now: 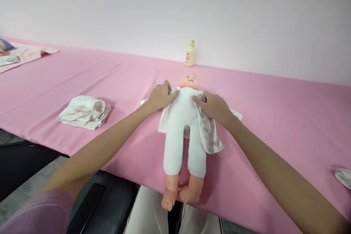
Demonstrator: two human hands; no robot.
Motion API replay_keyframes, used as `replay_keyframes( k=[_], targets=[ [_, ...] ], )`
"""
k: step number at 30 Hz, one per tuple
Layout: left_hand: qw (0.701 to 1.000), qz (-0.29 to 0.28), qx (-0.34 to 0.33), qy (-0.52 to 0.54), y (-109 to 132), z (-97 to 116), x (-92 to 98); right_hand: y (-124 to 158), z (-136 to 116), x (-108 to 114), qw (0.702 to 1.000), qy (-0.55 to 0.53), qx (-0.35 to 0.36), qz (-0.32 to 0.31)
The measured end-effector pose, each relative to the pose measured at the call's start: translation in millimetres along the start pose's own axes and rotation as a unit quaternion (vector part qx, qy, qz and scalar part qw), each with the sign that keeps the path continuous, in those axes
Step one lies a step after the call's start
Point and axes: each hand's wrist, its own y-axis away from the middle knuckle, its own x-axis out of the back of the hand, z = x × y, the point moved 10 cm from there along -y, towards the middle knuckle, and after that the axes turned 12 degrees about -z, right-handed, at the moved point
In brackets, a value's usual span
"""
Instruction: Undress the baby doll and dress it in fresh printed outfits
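Note:
A baby doll (pixel 184 131) with a white cloth body lies on its back on the pink table (pixel 274 117), head toward the wall, bare feet over the front edge. A white printed garment (pixel 210 135) is spread open under it. My left hand (pixel 160 95) is closed on the garment's edge at the doll's left shoulder. My right hand (pixel 212 106) pinches the garment's other flap against the doll's chest.
A folded white printed cloth (pixel 85 112) lies left of the doll. A cream pump bottle (pixel 190 54) stands by the wall behind the doll's head. More cloths lie at the far left (pixel 16 55) and right edge (pixel 344 177). A black chair (pixel 90 204) sits below.

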Motion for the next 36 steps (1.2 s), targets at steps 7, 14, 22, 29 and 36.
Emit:
replay_keyframes(
  k=[7,14,22,29,36],
  targets=[
    [0.996,0.023,-0.017,-0.085,-20.1,16.2,-8.8,-14.2,9.6,4.5,0.999,0.004,-0.039,0.011],
    [0.997,0.028,-0.025,-0.062,-55.0,42.3,-15.1,-33.7,24.4,8.5,0.998,-0.024,-0.059,0.017],
    [0.998,0.046,-0.043,-0.012,-91.7,69.3,-23.7,-64.1,52.6,30.0,0.991,-0.074,-0.072,0.081],
    [0.997,0.045,-0.027,0.052,-111.4,65.0,-17.0,-82.7,87.4,55.5,0.971,-0.183,-0.067,0.139],
    [0.993,0.027,-0.001,0.119,-105.5,53.8,2.0,-94.1,97.6,50.9,0.937,-0.302,-0.08,0.157]
  ],
)
